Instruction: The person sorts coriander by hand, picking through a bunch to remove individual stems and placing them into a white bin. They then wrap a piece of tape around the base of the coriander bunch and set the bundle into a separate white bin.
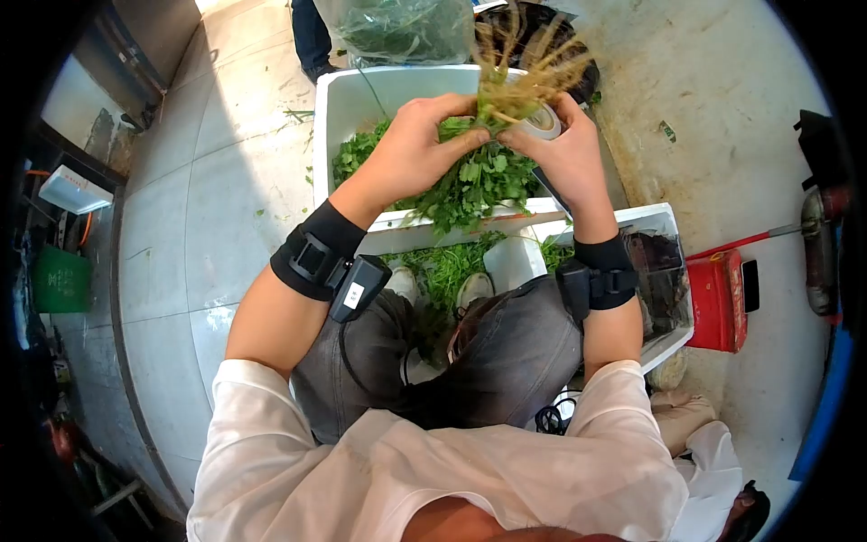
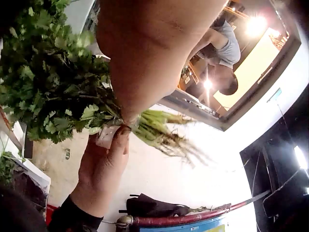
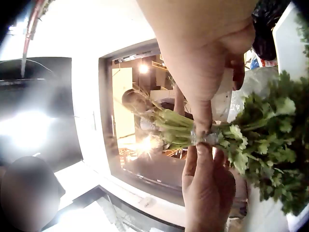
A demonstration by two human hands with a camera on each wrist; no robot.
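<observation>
A bunch of coriander (image 1: 492, 104) is held over a white foam box, roots pointing away from me and leaves hanging towards me. My left hand (image 1: 411, 149) grips its stems from the left, thumb against them. My right hand (image 1: 578, 163) holds a round whitish roll of tape (image 1: 544, 123) between thumb and fingers, its thumb tip pressing at the stems beside the left thumb. In the right wrist view a clear shiny band of tape (image 3: 210, 139) crosses the stems at the fingertips. The leaves (image 2: 48, 82) fan out on one side and pale stems with thin roots (image 2: 164, 133) on the other.
The white foam box (image 1: 322, 135) contains more greens. Loose greens (image 1: 452, 271) lie between my feet. Another foam box (image 1: 682, 316) with dark contents stands at right, beside a red dustpan (image 1: 718, 303). A clear plastic bag (image 1: 406, 32) of greens and a black bag (image 1: 582, 72) are beyond.
</observation>
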